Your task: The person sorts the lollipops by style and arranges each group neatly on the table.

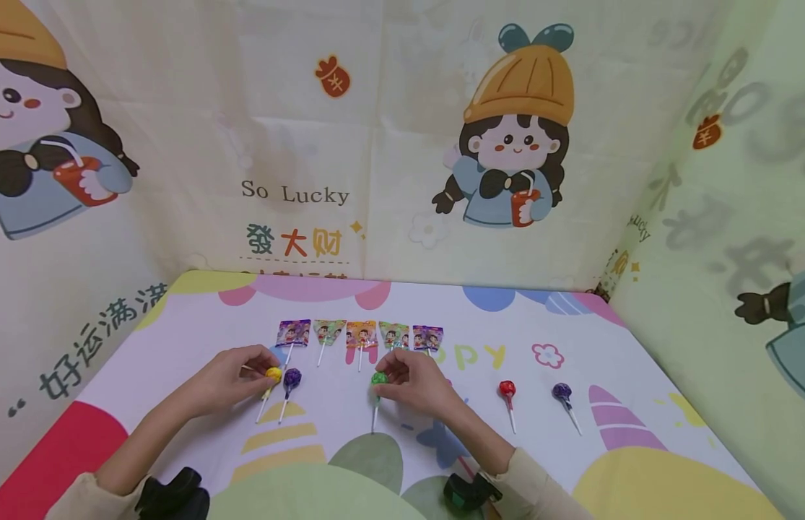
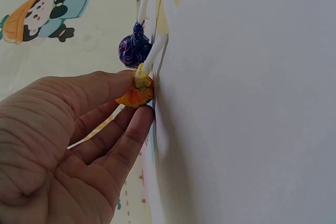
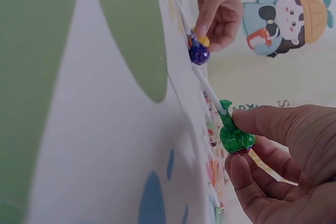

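Note:
My left hand [image 1: 236, 377] pinches the head of a yellow lollipop [image 1: 273, 374] between thumb and fingers; its white stick points toward me. Just right of it lies a purple lollipop [image 1: 292, 379], apart from the fingers. In the left wrist view the yellow wrapper [image 2: 137, 95] shows orange patches by the fingertips. My right hand [image 1: 411, 381] holds a green lollipop [image 1: 379, 378] by its wrapped head, thumb on the near side. The right wrist view shows that green head [image 3: 236, 139] between thumb and fingers, its stick reaching to the table.
Farther back runs a row of several flat-wrapped lollipops [image 1: 362, 334] in purple, green and orange. To the right lie a red lollipop [image 1: 507, 390] and another purple lollipop [image 1: 562, 392]. Printed cloth walls [image 1: 402, 144] rise behind and beside the patterned table [image 1: 454, 426].

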`<action>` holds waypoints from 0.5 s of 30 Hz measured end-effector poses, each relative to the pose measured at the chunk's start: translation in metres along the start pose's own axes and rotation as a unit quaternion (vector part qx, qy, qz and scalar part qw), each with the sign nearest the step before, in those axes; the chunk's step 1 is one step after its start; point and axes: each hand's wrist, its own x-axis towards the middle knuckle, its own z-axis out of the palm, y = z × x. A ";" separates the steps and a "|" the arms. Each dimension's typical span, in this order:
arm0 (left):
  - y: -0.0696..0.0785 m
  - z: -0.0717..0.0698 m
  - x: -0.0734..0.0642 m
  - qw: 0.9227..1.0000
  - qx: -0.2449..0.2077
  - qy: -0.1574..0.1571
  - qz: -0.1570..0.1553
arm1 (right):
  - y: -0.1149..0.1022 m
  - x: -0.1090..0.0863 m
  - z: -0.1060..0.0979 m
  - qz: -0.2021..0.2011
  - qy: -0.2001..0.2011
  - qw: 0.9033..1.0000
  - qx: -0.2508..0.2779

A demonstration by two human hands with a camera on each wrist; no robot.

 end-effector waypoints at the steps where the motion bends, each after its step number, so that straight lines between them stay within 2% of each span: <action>1: 0.000 0.000 0.000 1.000 0.000 0.000 -0.001 | -0.001 0.001 0.000 -0.001 0.001 1.000 0.001; 15: -0.002 0.001 0.000 1.000 -0.002 -0.002 -0.001 | -0.016 0.009 0.004 -0.022 0.010 1.000 0.015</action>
